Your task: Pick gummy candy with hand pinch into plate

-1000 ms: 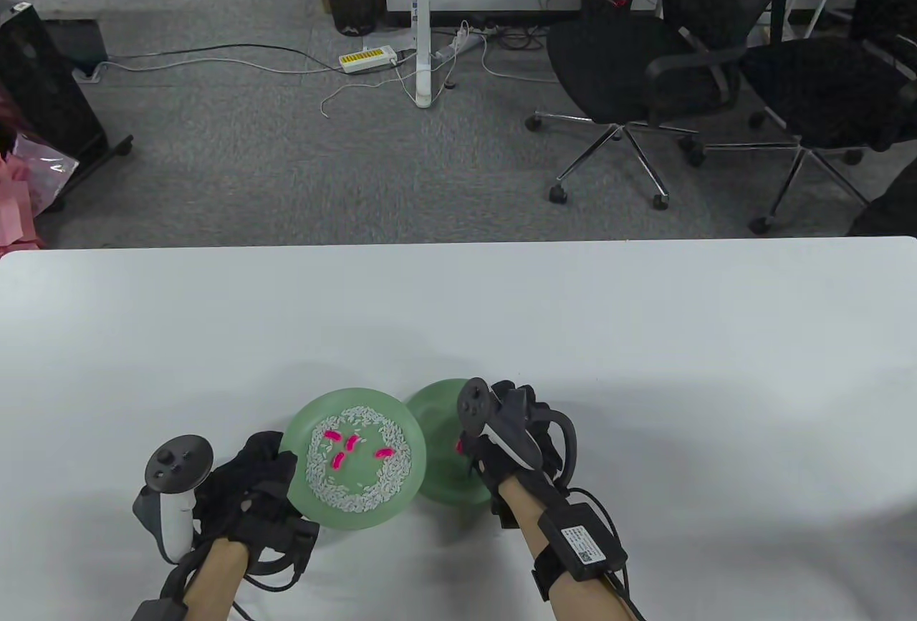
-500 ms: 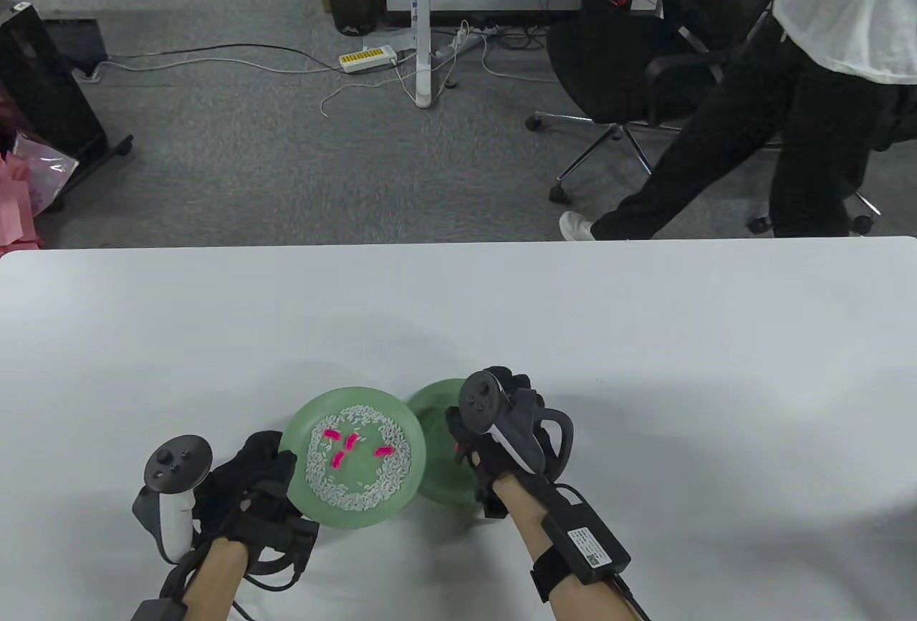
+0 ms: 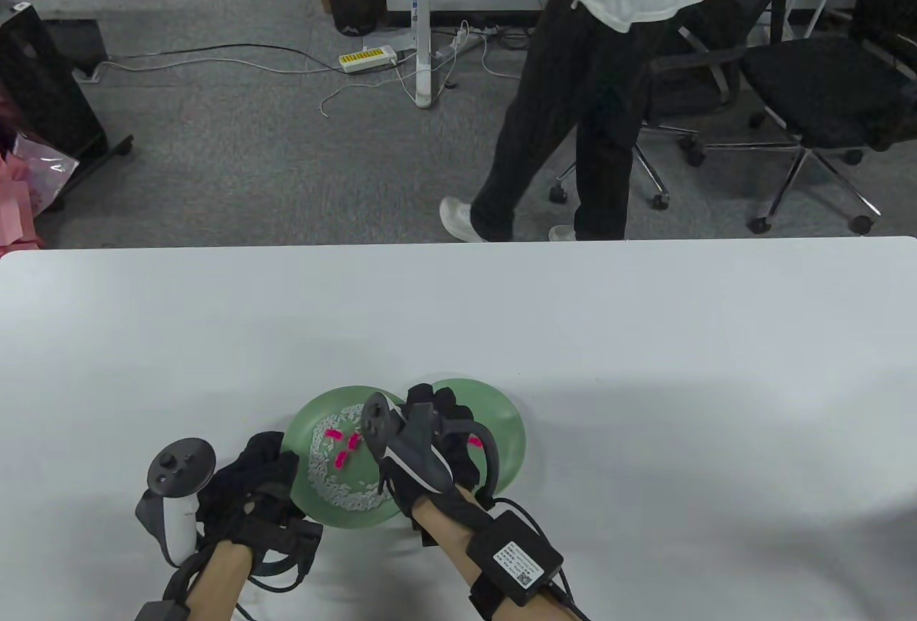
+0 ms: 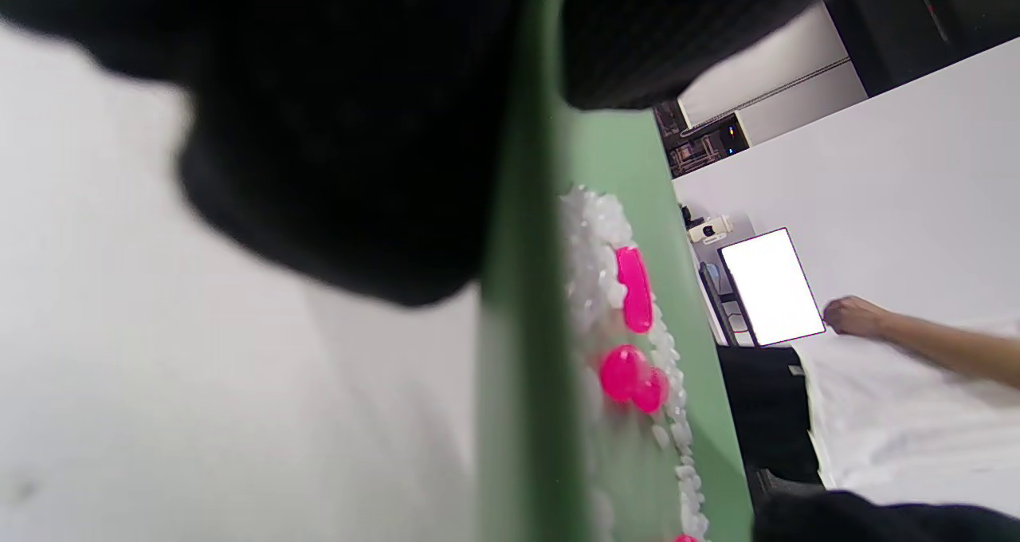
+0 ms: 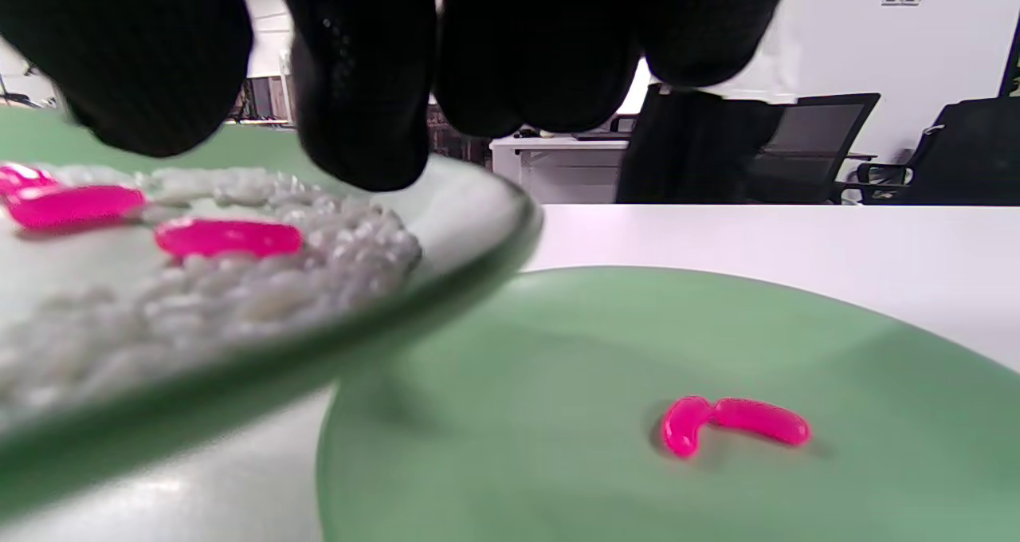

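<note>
the left hand (image 3: 251, 488), at the lower left of the table view, grips the near-left rim of the rice plate (image 3: 301, 427); in the left wrist view dark fingers (image 4: 335, 127) close over the green edge. the right hand (image 3: 430, 445) hovers over that plate's right side, fingertips (image 5: 358, 88) bunched close above the rice (image 5: 239, 303). whether this grip holds a candy cannot be told. three pink gummy candies (image 3: 342, 443) lie on the rice; one gummy (image 5: 733, 422) lies on the second plate (image 3: 512, 427), lower centre on the desk (image 3: 645, 363).
</note>
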A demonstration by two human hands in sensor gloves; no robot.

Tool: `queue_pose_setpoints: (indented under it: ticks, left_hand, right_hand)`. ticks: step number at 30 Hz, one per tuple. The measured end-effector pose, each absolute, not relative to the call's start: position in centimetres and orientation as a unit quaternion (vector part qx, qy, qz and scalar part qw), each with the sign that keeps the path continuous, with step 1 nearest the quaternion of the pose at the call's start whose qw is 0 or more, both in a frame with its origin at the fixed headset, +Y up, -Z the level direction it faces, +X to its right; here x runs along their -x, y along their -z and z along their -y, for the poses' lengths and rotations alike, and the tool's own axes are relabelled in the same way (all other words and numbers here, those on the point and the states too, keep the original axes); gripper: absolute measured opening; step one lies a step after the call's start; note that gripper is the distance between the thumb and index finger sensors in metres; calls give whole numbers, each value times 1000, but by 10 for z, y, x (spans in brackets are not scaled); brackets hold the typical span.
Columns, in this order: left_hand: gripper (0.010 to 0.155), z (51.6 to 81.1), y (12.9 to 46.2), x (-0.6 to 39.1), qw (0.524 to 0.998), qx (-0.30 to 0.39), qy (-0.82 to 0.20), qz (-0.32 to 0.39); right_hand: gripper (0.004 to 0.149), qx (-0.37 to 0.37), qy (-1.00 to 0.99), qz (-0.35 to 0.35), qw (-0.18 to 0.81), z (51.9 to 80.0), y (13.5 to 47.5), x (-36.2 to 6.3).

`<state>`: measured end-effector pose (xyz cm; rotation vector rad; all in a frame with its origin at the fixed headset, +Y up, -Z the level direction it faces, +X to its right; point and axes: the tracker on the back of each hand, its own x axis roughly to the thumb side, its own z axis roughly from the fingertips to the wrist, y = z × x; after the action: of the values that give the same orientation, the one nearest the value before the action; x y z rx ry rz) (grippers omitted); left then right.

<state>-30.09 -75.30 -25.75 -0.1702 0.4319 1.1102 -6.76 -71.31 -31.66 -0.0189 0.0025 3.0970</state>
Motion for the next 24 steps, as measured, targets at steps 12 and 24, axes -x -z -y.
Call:
queue_pose_setpoints:
  ticks: [12, 24]
  left_hand:
    - [51, 750, 255, 303, 807, 80, -542, -218]
    - [51, 752, 255, 303, 804, 77, -544, -226]
  right_hand:
    - [47, 5, -1000, 16, 21, 725, 317, 76]
    - [45, 11, -996, 13, 93, 730, 319, 70]
